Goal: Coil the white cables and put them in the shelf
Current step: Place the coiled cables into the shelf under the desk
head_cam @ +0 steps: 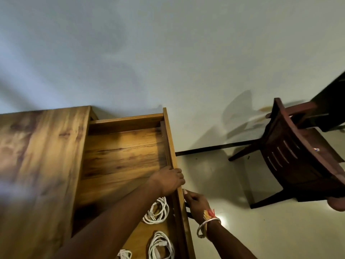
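Wall [168, 43], pale and plain, fills the upper half of the view. Below it on the left lies the wooden worktop [37, 156], its grain running away from the camera. Beside the worktop's right edge the shelf [121, 150] stands pulled out like a drawer, its wooden floor lit and its front panel [170, 139] running along its right side. To the right, on the glossy light floor [261, 230], stands a dark wooden chair [291, 157] with a slatted back, well apart from the shelf.

Two bare forearms reach in from the bottom edge. The left grip [169, 181] is closed over the top edge of the front panel, fingers curled across it to the outer side. The right grip [196, 202] sits just below it on the panel's outer face, fingers curled round a dark handle [187, 210] and thumb against the panel.

Three coiled white cables lie inside the shelf near its front panel: one coil [156, 210] just below the left forearm, a second coil [160, 245] nearer the camera, and a third coil [124, 254] cut off by the bottom edge. No grip touches them.

On the right wrist sit a silver bangle [207, 226] and a red and yellow thread [210, 214].
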